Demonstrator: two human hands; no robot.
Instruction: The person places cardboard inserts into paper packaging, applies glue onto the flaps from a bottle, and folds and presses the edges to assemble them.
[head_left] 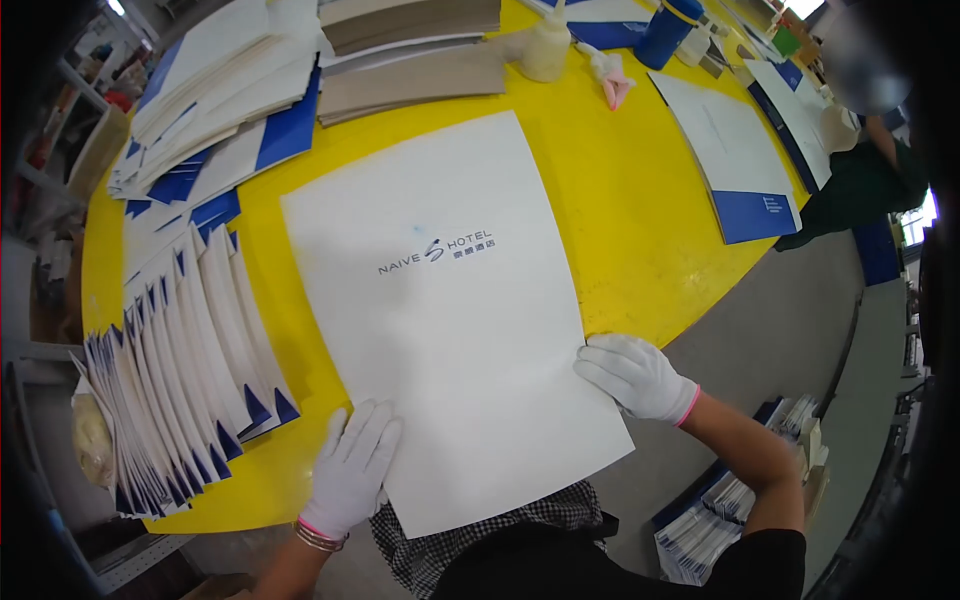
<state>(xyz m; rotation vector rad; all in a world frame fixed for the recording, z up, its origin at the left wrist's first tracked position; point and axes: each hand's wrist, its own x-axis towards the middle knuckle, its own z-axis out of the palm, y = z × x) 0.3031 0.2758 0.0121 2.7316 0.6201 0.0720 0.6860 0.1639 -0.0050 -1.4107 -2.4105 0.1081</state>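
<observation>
A large white sheet (455, 330) printed with "NAIVE HOTEL" lies on the yellow table, its lower end reaching past the table's near edge. My left hand (352, 465), in a white glove, rests at the sheet's lower left edge with its fingers stretched out and slightly apart; its thumb is partly hidden. On the right edge of the sheet is my gloved right hand (638, 378), fingers together on the sheet's margin and thumb out of sight beneath. To the left stands a fanned row of folded white folders (180, 370) with blue corners.
Stacks of white and blue sheets (225, 80) and brown boards (410, 80) lie at the back. A white bottle (546, 48), a pink-and-white cloth (612, 78) and a blue container (667, 30) stand behind. Another person's dark sleeve (855, 190) is at right, beside white-blue folders (730, 160).
</observation>
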